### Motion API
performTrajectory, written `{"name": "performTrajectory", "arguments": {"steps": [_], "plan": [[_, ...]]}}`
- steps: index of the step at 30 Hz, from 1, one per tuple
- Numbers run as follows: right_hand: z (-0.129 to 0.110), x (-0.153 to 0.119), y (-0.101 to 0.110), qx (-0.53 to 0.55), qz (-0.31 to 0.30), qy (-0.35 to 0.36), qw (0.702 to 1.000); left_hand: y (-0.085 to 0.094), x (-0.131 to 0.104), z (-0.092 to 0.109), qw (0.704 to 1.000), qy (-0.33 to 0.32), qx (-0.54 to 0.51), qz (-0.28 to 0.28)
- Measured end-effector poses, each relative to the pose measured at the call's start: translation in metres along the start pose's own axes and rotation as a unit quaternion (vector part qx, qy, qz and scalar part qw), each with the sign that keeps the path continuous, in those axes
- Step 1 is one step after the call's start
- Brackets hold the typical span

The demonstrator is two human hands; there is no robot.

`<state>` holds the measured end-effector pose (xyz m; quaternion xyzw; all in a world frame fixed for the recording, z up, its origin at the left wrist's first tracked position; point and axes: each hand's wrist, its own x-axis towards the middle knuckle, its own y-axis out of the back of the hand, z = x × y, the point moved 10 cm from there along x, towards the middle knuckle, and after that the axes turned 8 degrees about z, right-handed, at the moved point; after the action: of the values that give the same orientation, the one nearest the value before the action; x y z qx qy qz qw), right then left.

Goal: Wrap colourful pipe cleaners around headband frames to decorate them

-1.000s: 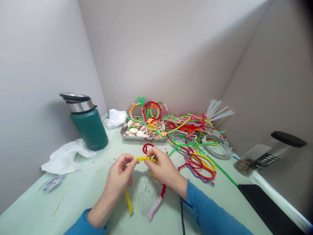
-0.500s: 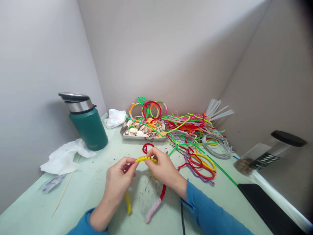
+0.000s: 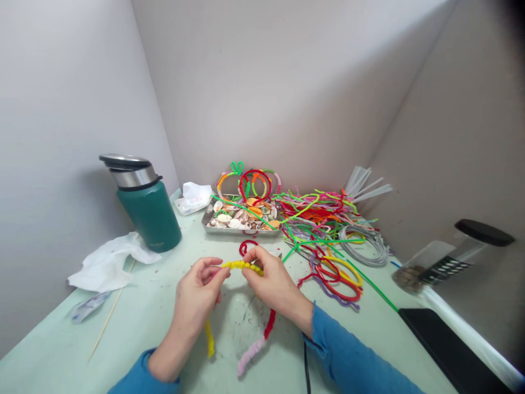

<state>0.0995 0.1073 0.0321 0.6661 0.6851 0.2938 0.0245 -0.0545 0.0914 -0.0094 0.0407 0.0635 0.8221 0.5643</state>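
Observation:
Between my hands stretches a yellow twisted pipe-cleaner strand [image 3: 237,265]. My left hand [image 3: 199,290] pinches its left end between thumb and fingertips, with a yellow tail [image 3: 209,339] hanging below the palm. Thumb and fingers of my right hand [image 3: 270,276] are closed on the strand's right part. Beneath my right hand hangs a red section [image 3: 269,324] that continues into a pale pink end [image 3: 251,354]; its upper part is hidden by the hand. A small red curl [image 3: 245,247] lies on the table just beyond my fingers.
A metal tray [image 3: 241,232] of shells stands behind my hands, with colourful rings [image 3: 255,186] at its back. Pipe cleaners [image 3: 320,210] and scissors [image 3: 340,273] lie right. A green bottle [image 3: 150,213], white tissue [image 3: 106,265] and thin stick [image 3: 110,312] are left; a jar [image 3: 451,262] is far right.
My left hand has shifted slightly left, and more of the yellow strand shows between the hands. The hanging yellow tail and the red and pink end have swung a little left.

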Motion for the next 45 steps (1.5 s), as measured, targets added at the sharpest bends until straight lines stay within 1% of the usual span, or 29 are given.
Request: {"name": "performTrajectory", "arguments": {"steps": [3,7,9,11,15,18,19,21,23,24,26,28,30,32,34,37,40,42,45], "plan": [[0.001,0.001,0.0,0.008,-0.008,0.003,1.0,0.0,0.002,-0.003,0.999,0.005,0.038,-0.012],[0.009,0.001,0.0,0.004,-0.018,-0.024,1.0,0.01,0.005,-0.001,0.997,-0.024,0.061,0.027],[0.012,0.001,-0.001,0.004,-0.018,-0.036,0.999,0.012,0.006,-0.001,0.997,-0.034,0.064,0.034],[0.012,0.001,-0.001,0.005,-0.011,-0.042,0.999,0.012,0.005,-0.001,0.996,-0.039,0.071,0.032],[0.014,0.001,0.002,-0.003,0.025,-0.051,0.998,0.006,0.004,0.0,0.995,-0.048,0.088,0.007],[0.012,0.004,0.004,-0.002,0.018,-0.039,0.999,0.005,0.004,0.0,0.996,-0.038,0.083,-0.001],[0.011,0.006,0.006,-0.002,0.012,-0.033,0.999,0.006,0.005,0.0,0.996,-0.036,0.078,0.003],[0.008,0.01,0.018,-0.014,0.013,-0.023,1.0,0.011,0.007,0.0,0.997,-0.037,0.067,0.019],[0.008,0.013,0.037,-0.06,0.027,-0.02,0.998,0.017,0.009,-0.001,0.997,-0.036,0.061,0.036],[0.009,0.012,0.046,-0.1,0.026,-0.021,0.994,0.018,0.01,-0.003,0.997,-0.031,0.059,0.041],[0.013,0.004,0.057,-0.191,-0.003,-0.025,0.981,0.02,0.013,-0.01,0.998,-0.01,0.056,0.039],[0.018,-0.011,0.059,-0.267,-0.048,-0.02,0.962,0.021,0.014,-0.016,0.998,0.013,0.048,0.033],[0.024,-0.029,0.058,-0.329,-0.075,-0.028,0.941,0.022,0.015,-0.02,0.999,0.026,0.033,0.027],[0.031,-0.047,0.049,-0.361,-0.106,-0.038,0.926,0.023,0.016,-0.021,0.999,0.033,0.014,0.024],[0.031,-0.058,0.041,-0.37,-0.112,-0.034,0.921,0.025,0.015,-0.021,0.999,0.036,-0.006,0.023],[0.03,-0.061,0.037,-0.365,-0.096,-0.031,0.926,0.029,0.015,-0.018,0.999,0.03,-0.029,0.027],[0.031,-0.058,0.045,-0.314,-0.068,-0.044,0.946,0.036,0.016,-0.009,0.999,-0.004,-0.022,0.042],[0.031,-0.055,0.057,-0.238,-0.036,-0.057,0.969,0.041,0.014,0.001,0.998,-0.042,0.006,0.056],[0.03,-0.054,0.072,-0.066,0.014,-0.089,0.994,0.045,0.008,0.02,0.99,-0.114,0.051,0.073]]}}
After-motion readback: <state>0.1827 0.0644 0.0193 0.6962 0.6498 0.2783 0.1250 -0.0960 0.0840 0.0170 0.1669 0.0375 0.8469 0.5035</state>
